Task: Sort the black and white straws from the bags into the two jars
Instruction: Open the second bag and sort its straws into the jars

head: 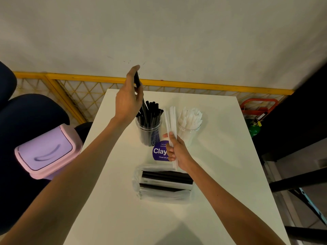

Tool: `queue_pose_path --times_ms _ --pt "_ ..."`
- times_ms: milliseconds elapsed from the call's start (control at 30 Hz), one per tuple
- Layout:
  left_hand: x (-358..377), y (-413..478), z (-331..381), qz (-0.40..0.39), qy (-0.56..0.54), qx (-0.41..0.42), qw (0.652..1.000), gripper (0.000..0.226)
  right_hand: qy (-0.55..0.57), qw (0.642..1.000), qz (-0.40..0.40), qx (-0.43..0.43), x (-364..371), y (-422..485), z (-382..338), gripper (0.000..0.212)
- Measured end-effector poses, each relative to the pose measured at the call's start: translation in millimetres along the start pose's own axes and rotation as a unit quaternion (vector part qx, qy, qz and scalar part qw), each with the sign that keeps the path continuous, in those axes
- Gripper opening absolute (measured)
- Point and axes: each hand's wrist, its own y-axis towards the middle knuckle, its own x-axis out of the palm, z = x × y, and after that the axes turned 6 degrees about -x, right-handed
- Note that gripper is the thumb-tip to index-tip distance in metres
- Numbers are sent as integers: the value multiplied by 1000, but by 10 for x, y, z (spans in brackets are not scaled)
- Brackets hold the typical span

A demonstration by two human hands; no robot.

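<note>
I am watching the left hand [128,101] pinching black straws [139,92] above the left jar [149,131], which is holding more black ones. The right hand [177,152] is gripping white straws [170,121] beside the right jar [189,129] of white ones. The bags [164,183] are lying nearer on the white table [221,165].

Worktop [221,156] looked smooth, matt white. Jars [148,133] on it were clear glossy plastic; bag [164,195] thin translucent film. Bin [46,152] beside worktop glossy plastic.
</note>
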Motion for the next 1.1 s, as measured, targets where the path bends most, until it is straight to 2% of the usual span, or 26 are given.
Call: queue_pose_path --times_ms 200,300,467,567,800,1100 --pt "190 -196 -176 -23 51 7 998 44 -18 1000 2 12 6 26 -24 26" --pt "261 -336 -298 -16 110 12 994 40 -18 1000 -2 12 16 32 -32 24" --pt "345 -510 -432 -24 132 -28 991 27 -8 1000 -4 12 32 37 -29 21" --pt "390 -571 -584 -39 180 0 983 25 -11 1000 -1 15 41 47 -19 21" --pt "359 -682 -642 -104 234 52 965 40 -5 1000 6 20 63 49 -5 21" --pt "359 -717 -582 -176 247 9 953 56 4 1000 1 15 69 14 -26 22"
